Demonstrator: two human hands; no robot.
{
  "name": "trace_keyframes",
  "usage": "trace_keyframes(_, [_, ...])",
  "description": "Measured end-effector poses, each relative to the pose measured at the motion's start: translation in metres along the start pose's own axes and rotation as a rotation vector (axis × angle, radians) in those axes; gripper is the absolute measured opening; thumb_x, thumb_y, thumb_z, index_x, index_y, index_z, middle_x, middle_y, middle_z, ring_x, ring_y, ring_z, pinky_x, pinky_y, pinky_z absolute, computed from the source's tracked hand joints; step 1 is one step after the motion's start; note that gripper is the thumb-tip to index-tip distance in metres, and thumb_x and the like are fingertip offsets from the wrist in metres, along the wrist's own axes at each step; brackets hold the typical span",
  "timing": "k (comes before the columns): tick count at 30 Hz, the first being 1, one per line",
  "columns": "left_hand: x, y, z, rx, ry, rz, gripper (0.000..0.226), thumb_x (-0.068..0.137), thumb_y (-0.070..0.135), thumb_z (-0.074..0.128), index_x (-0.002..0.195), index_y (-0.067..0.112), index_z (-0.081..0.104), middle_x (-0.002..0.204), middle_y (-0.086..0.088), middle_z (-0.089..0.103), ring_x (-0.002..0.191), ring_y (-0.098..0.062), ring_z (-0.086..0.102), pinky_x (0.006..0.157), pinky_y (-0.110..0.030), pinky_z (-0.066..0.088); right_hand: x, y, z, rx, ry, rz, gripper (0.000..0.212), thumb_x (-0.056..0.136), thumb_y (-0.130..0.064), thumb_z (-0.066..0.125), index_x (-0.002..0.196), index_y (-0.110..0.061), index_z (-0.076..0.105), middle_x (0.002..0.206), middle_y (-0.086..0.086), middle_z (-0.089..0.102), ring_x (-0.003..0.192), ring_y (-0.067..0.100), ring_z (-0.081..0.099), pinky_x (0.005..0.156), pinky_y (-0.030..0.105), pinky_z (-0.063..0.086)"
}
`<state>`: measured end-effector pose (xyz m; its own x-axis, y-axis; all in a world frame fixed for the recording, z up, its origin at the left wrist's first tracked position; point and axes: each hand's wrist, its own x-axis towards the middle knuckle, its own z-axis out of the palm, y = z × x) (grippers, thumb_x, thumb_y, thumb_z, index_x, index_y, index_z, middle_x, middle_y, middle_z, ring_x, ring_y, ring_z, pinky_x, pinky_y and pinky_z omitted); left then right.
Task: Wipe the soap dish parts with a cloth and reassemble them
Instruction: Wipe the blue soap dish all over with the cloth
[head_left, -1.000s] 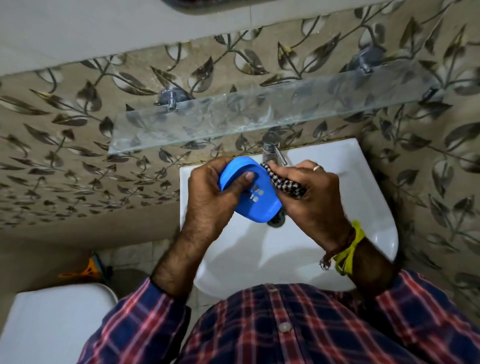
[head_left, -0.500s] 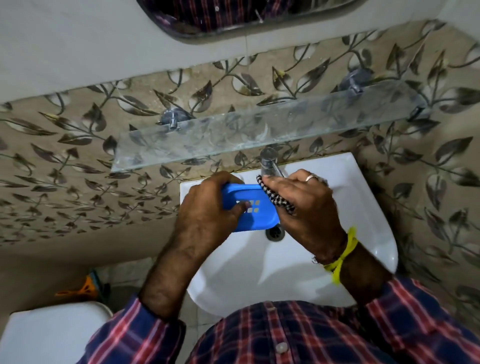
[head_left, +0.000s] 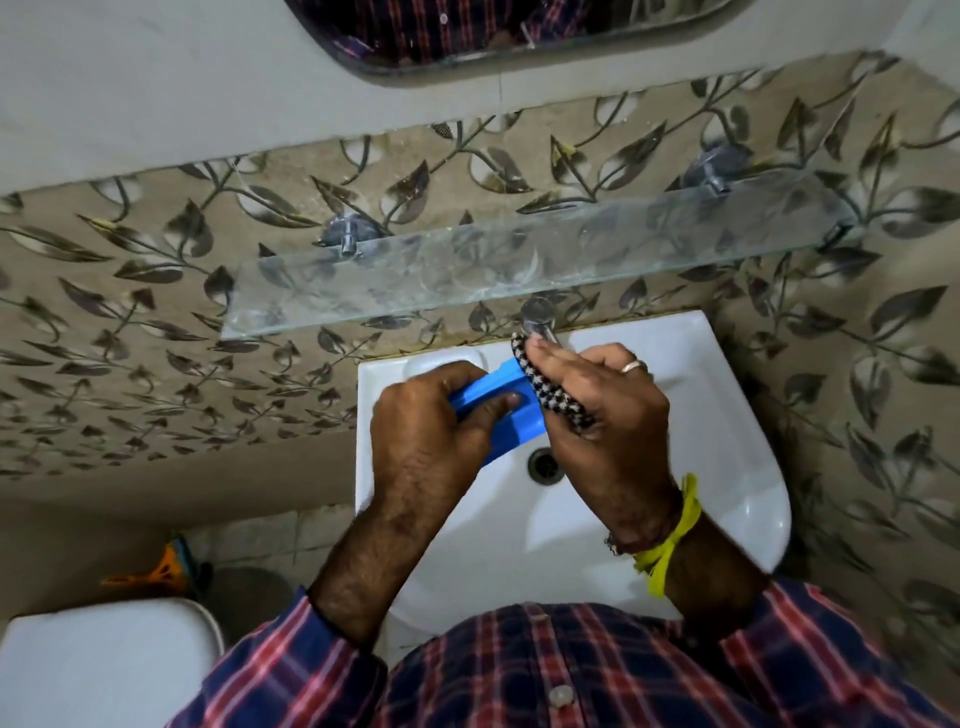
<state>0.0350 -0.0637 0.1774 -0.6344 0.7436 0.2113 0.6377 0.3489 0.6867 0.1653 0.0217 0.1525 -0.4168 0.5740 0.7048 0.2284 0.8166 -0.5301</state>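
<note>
Over the white basin (head_left: 727, 467), my left hand (head_left: 431, 431) grips a blue plastic soap dish part (head_left: 511, 421), thumb across its upper face. The part is turned edge-on, so its drain holes are hidden. My right hand (head_left: 597, 415) holds a black-and-white checked cloth (head_left: 545, 389) bunched in its fingers and presses it against the right end of the blue part. No other soap dish part is in view.
A chrome tap (head_left: 540, 317) stands just behind my right hand. Above it a glass shelf (head_left: 519, 265) juts from the leaf-patterned wall, with a mirror (head_left: 493, 31) higher up. The drain (head_left: 543, 465) lies below the hands. A white toilet tank (head_left: 104, 670) sits at lower left.
My left hand has rotated the blue part from face-up to edge-on, hiding its drain holes. The cloth stayed against its right end. The view tilted up, showing more mirror.
</note>
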Motion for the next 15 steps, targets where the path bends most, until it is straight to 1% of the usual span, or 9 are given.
trace_keyframes(2, [-0.001,-0.001,-0.003,-0.103,0.087,0.020,0.021,0.075,0.043,0.080,0.082,0.023,0.079,0.070,0.006,0.072,0.066,-0.015,0.065,0.065,-0.032,0.054,-0.001,0.000,0.002,0.015,0.039,0.033,0.046,0.073,0.013,0.069,0.117,0.000,0.070,0.115,0.010,0.073,0.086,0.032,0.066,0.079,0.043,0.057])
trace_keyframes(4, [0.000,-0.004,-0.004,-0.183,0.168,0.031,0.019,0.074,0.039,0.080,0.078,0.021,0.077,0.068,0.011,0.069,0.063,-0.011,0.062,0.063,-0.024,0.051,-0.005,-0.001,0.004,0.057,0.092,0.161,0.046,0.072,0.012,0.076,0.116,0.001,0.070,0.102,0.013,0.075,0.081,0.032,0.068,0.076,0.045,0.058])
trace_keyframes(5, [0.000,-0.005,-0.003,-0.198,0.164,0.022,0.018,0.075,0.037,0.081,0.075,0.020,0.075,0.067,0.011,0.068,0.062,-0.010,0.061,0.063,-0.026,0.052,-0.007,0.000,0.005,0.067,0.106,0.212,0.046,0.071,0.011,0.077,0.115,0.001,0.071,0.096,0.013,0.075,0.079,0.032,0.069,0.074,0.045,0.058])
trace_keyframes(6, [-0.001,-0.006,-0.001,-0.209,0.124,-0.011,0.020,0.075,0.036,0.082,0.072,0.019,0.072,0.066,0.008,0.068,0.061,-0.012,0.061,0.064,-0.030,0.053,-0.007,0.000,0.005,0.059,0.105,0.223,0.045,0.070,0.012,0.077,0.113,0.001,0.072,0.093,0.014,0.075,0.077,0.032,0.069,0.072,0.045,0.058])
trace_keyframes(8, [-0.002,-0.006,0.006,-0.208,-0.045,-0.113,0.024,0.078,0.033,0.085,0.073,0.015,0.069,0.068,0.001,0.071,0.065,-0.022,0.066,0.065,-0.041,0.057,-0.004,0.001,0.003,0.003,0.060,0.137,0.043,0.068,0.013,0.074,0.110,0.002,0.072,0.097,0.014,0.076,0.078,0.034,0.068,0.074,0.045,0.058])
trace_keyframes(10, [0.001,-0.003,0.008,-0.150,-0.153,-0.149,0.021,0.079,0.032,0.086,0.083,0.017,0.072,0.077,0.000,0.075,0.073,-0.024,0.071,0.070,-0.045,0.059,0.006,-0.003,0.002,-0.063,-0.017,0.015,0.044,0.068,0.011,0.071,0.111,0.002,0.072,0.107,0.011,0.076,0.084,0.032,0.065,0.079,0.041,0.055])
trace_keyframes(12, [0.008,0.000,0.006,-0.197,-0.126,-0.139,0.018,0.078,0.027,0.085,0.089,0.019,0.072,0.081,0.001,0.076,0.075,-0.026,0.073,0.072,-0.046,0.061,0.016,-0.006,0.002,-0.079,-0.047,-0.049,0.044,0.070,0.011,0.067,0.113,0.000,0.072,0.111,0.008,0.075,0.089,0.026,0.062,0.084,0.034,0.053])
trace_keyframes(13, [0.010,0.001,0.004,-0.217,-0.087,-0.108,0.016,0.078,0.026,0.083,0.088,0.022,0.072,0.078,0.005,0.074,0.073,-0.024,0.072,0.070,-0.044,0.061,0.018,-0.007,0.003,-0.059,-0.035,-0.057,0.043,0.072,0.011,0.066,0.113,-0.001,0.072,0.112,0.008,0.075,0.090,0.024,0.061,0.084,0.033,0.053])
trace_keyframes(15, [0.010,0.006,0.001,-0.204,0.010,-0.001,0.014,0.077,0.030,0.077,0.086,0.021,0.073,0.071,0.016,0.066,0.066,-0.012,0.066,0.065,-0.032,0.059,0.015,-0.008,0.005,0.028,0.022,-0.024,0.042,0.075,0.012,0.068,0.115,-0.001,0.071,0.113,0.009,0.074,0.091,0.026,0.064,0.083,0.039,0.055])
